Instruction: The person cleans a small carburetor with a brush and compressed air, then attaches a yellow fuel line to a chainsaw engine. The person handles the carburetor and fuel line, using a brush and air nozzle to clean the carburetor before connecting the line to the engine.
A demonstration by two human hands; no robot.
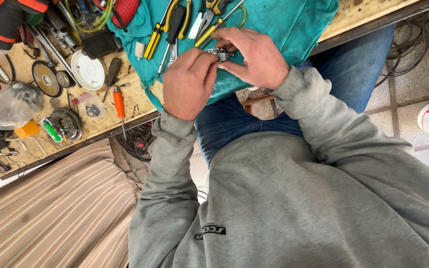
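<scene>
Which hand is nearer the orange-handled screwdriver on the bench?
Left. The left hand sits just right of the orange screwdriver in the picture, holding the small metal part; the right hand is farther, beyond that part.

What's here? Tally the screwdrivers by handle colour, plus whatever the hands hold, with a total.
Yellow-handled screwdrivers: 2
Dark-handled screwdrivers: 2
Orange-handled screwdriver: 1
Small metal part in left hand and right hand: 1
Total: 6

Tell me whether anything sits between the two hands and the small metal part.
Nothing visible does. The left hand and right hand both pinch the small grey metal part directly with bare fingertips, above the teal cloth.
</scene>
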